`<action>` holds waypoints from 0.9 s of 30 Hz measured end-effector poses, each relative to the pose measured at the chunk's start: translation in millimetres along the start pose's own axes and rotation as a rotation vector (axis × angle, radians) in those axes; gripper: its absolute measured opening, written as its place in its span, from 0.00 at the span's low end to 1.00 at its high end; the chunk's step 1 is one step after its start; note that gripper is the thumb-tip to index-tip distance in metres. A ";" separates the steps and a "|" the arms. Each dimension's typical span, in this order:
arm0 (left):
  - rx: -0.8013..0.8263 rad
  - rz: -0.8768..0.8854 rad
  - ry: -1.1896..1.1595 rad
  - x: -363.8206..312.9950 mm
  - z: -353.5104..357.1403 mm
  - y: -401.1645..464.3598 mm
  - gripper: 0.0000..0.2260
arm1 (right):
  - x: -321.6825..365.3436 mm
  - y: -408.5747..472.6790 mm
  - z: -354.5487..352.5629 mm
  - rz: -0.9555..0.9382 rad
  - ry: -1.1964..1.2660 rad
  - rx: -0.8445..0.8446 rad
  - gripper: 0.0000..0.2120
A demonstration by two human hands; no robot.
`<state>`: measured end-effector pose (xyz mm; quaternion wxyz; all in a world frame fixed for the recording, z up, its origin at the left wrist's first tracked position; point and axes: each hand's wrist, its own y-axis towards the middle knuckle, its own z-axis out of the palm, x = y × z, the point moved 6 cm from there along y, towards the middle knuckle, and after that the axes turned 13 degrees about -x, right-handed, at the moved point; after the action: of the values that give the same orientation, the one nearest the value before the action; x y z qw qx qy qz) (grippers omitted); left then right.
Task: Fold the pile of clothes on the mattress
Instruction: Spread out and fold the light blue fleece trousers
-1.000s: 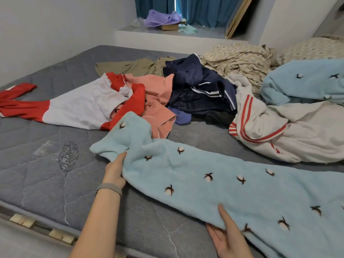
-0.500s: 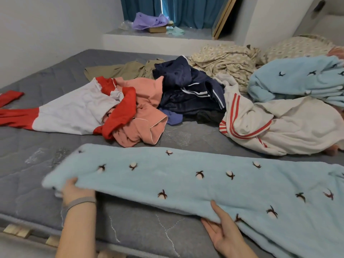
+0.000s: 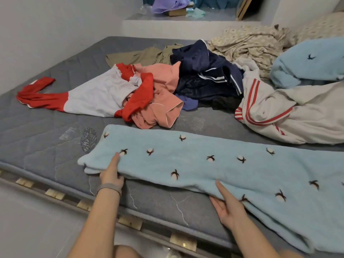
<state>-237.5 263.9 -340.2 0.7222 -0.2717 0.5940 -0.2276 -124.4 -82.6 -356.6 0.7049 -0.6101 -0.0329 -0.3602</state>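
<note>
Light blue fleece trousers (image 3: 214,164) with small dark-and-white motifs lie stretched along the near part of the grey mattress (image 3: 46,138). My left hand (image 3: 111,173) grips the cuff end, one finger lying on top and the rest tucked under the edge. Further right, my right hand (image 3: 228,204) holds the near edge, thumb on top and fingers underneath. Behind lies the unfolded pile: a white and red shirt (image 3: 96,95), a pink garment (image 3: 162,101), a navy jacket (image 3: 204,75) and a white garment with red stripes (image 3: 279,116).
A khaki garment (image 3: 141,56) lies behind the pile. A light blue fleece top (image 3: 307,60) and a crumpled beige patterned sheet (image 3: 251,41) sit at the back right. Wooden bed slats (image 3: 130,221) show under the mattress's near edge. A ledge (image 3: 186,21) carries a purple cloth.
My left hand drew the cuff end away from the pink garment toward the near edge, so the trouser leg now lies straight and flat. My right hand stayed on the near edge.
</note>
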 end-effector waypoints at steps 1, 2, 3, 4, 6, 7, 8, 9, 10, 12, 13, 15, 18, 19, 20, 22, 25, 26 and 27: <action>0.142 -0.085 0.040 12.8 9.9 -6.4 0.24 | -0.8 -1.6 -0.7 -0.007 -0.005 -0.006 0.50; 0.241 -0.165 0.074 25.8 17.5 -14.8 0.20 | -2.1 -2.2 -1.0 -0.010 -0.003 -0.007 0.54; 0.283 -0.208 0.099 35.9 20.7 -18.2 0.18 | -2.6 -2.3 -1.3 -0.017 0.004 -0.009 0.58; 0.284 -0.206 0.118 41.2 22.3 -19.7 0.18 | -2.5 -1.5 -2.4 -0.032 0.002 -0.017 0.59; 0.197 -0.134 0.095 41.8 20.1 -10.5 0.20 | -1.7 -5.4 -5.1 -0.070 -0.045 -0.041 0.49; 0.158 -0.102 0.066 39.8 19.0 -5.2 0.22 | -1.4 -8.7 -7.5 -0.080 -0.089 -0.059 0.41; 0.120 -0.078 0.047 38.7 17.1 -3.4 0.23 | -1.4 -10.4 -11.1 -0.077 -0.123 -0.070 0.33; 0.084 -0.056 0.035 38.8 16.3 -1.4 0.23 | -1.5 -11.0 -14.9 -0.057 -0.148 -0.063 0.29; 0.054 -0.032 0.034 37.9 15.6 -1.1 0.24 | -1.0 -10.8 -18.6 -0.029 -0.173 -0.036 0.25; 0.043 -0.005 0.025 36.4 16.9 -2.7 0.26 | 6.2 -9.4 -29.4 0.022 -0.201 0.010 0.21; 0.057 -0.001 0.002 34.9 17.2 -5.2 0.27 | 12.6 -7.6 -36.5 0.040 -0.186 0.016 0.19; 0.075 0.032 -0.033 28.3 14.9 -12.3 0.26 | 28.7 -4.8 -52.2 0.068 -0.096 -0.002 0.16; 0.006 0.162 -0.048 12.5 9.4 -33.9 0.23 | 42.6 -8.8 -68.3 0.126 -0.249 0.070 0.18; 0.030 0.218 -0.050 5.6 12.8 -46.1 0.22 | 43.1 -12.0 -73.6 0.137 -0.437 0.118 0.19; 0.083 0.286 -0.039 -0.7 18.8 -63.1 0.22 | 42.3 -17.0 -78.6 0.148 -0.642 0.174 0.20; 0.214 0.435 0.031 -6.5 35.2 -101.0 0.19 | 46.4 -29.9 -84.3 0.153 -0.919 0.273 0.18; 0.318 0.653 0.217 2.8 56.1 -158.2 0.12 | 73.3 -43.2 -80.3 0.034 -0.866 0.316 0.12; 0.352 0.715 0.263 11.1 64.3 -174.3 0.10 | 86.7 -44.2 -78.7 -0.024 -0.751 0.314 0.12; 0.393 0.781 0.296 19.6 72.2 -192.9 0.08 | 101.2 -44.7 -77.8 -0.083 -0.610 0.309 0.11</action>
<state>-164.0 115.4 -216.2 0.6991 0.1498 0.6942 -0.0832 -104.7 -198.5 -289.8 0.7314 -0.5740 -0.3210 -0.1803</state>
